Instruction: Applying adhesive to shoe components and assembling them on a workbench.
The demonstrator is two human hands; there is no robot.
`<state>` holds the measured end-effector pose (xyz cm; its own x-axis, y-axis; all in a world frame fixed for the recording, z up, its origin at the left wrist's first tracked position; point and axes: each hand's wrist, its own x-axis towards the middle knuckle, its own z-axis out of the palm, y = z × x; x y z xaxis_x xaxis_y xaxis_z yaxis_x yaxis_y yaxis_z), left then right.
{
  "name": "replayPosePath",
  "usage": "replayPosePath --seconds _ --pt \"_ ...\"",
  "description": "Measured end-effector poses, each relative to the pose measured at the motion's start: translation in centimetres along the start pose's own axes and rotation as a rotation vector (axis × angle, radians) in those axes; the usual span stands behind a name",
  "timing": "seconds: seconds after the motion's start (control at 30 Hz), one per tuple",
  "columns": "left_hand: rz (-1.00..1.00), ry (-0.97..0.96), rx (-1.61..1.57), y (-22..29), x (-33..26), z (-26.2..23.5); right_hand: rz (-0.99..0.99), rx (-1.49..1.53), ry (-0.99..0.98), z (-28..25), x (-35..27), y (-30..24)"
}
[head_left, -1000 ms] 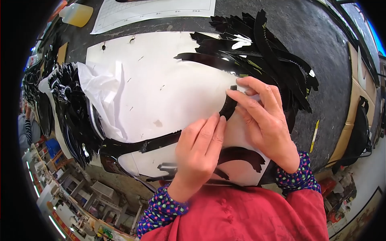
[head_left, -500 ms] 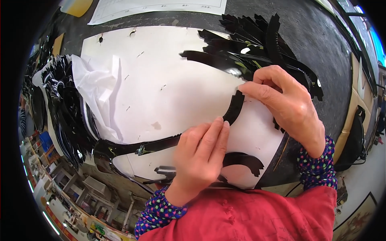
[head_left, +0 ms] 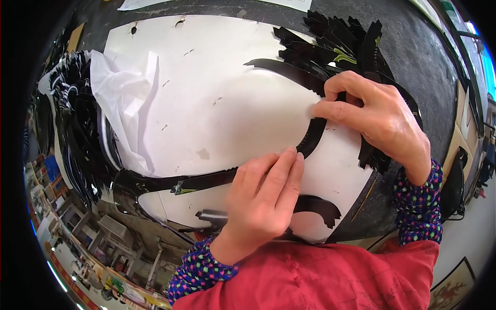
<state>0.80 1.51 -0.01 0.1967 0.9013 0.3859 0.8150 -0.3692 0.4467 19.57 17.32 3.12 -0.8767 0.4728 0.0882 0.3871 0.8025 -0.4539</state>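
A glossy black curved strip, seemingly leather-like with a finely nicked inner edge, lies bent on a large white board. My right hand has thumb and finger pinched at its upper end. With fingers pressed together, my left hand bears on the strip's lower part and hides where it continues. A long black band runs along the board to the left of that hand. Below my fingers sits another curved black piece with a stepped end.
Beyond my right hand is a fanned pile of black strips. Crumpled white tissue rests on the board's left, beside a heap of black strips. A printed paper sheet lies at the far edge of the dark table.
The whole view has shifted, with the board sitting higher in the picture. Both hands keep nearly the same places on the strip; its upper end now runs up under my right thumb.
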Motion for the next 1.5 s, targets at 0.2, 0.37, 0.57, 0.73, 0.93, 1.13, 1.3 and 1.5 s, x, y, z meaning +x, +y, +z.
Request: replayPosePath --seconds 0.2,0.37,0.57,0.73,0.93,1.13,1.3,1.5 --pt "0.001 -0.011 0.013 0.0 0.2 -0.2 -0.122 -0.018 0.076 0.5 0.1 0.6" --pt "0.003 -0.007 0.022 0.0 0.2 -0.3 -0.142 -0.011 0.079 0.5 0.1 0.6" --pt "-0.032 0.012 0.013 0.0 0.3 -0.4 -0.062 0.021 0.111 0.2 0.0 0.0" --pt "-0.029 0.032 0.008 -0.3 -0.2 -0.1 -0.063 0.07 0.065 -0.8 0.0 -1.3" --pt "-0.031 0.052 0.005 -0.2 0.0 0.1 -0.023 0.104 0.011 0.7 -0.4 -2.8" --pt "-0.039 0.088 -0.003 0.2 0.0 0.5 -0.049 0.097 0.001 1.1 -1.0 -2.5" --pt "-0.051 0.062 0.019 0.5 -0.1 0.2 -0.106 0.025 0.035 1.5 -1.2 -2.5" --pt "-0.019 -0.012 0.078 0.0 -1.1 -1.4 -0.107 -0.005 0.047 1.4 -1.5 -2.3"
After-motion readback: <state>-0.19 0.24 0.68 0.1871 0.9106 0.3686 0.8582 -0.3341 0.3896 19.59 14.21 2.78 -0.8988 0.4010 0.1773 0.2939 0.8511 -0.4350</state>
